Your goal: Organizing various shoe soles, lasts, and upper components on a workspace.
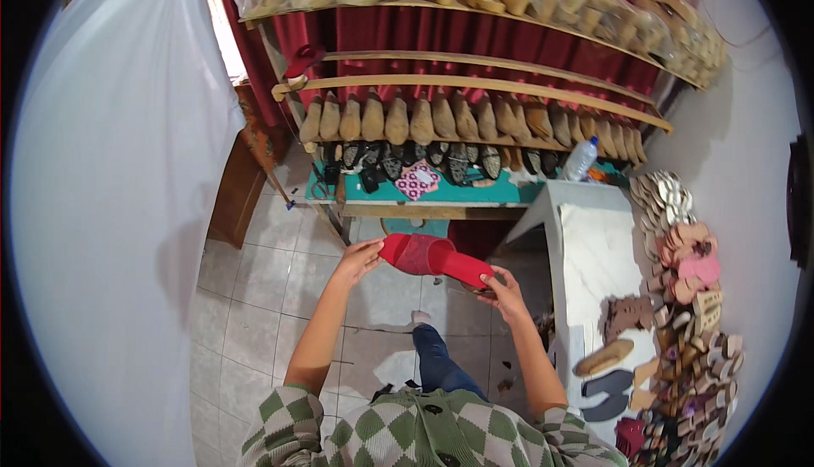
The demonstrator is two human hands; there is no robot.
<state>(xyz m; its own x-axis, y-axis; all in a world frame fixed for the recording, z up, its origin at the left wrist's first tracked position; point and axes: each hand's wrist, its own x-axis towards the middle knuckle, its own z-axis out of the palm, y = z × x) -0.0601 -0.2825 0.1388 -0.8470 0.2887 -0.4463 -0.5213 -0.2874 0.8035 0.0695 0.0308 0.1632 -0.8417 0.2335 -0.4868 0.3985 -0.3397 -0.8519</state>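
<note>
Sandal (428, 257), red, held mid-air above tiled floor (254, 263). Left hand (358, 261) grip pinches toe end; right hand (502, 289) grip pinches heel. Best keep both ends level, thumbs off strap.

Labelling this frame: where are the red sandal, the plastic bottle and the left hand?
red sandal (428, 257), head view, on its textured strap.
plastic bottle (581, 160), head view, on its clear body.
left hand (358, 261), head view, mid-hand.
</note>
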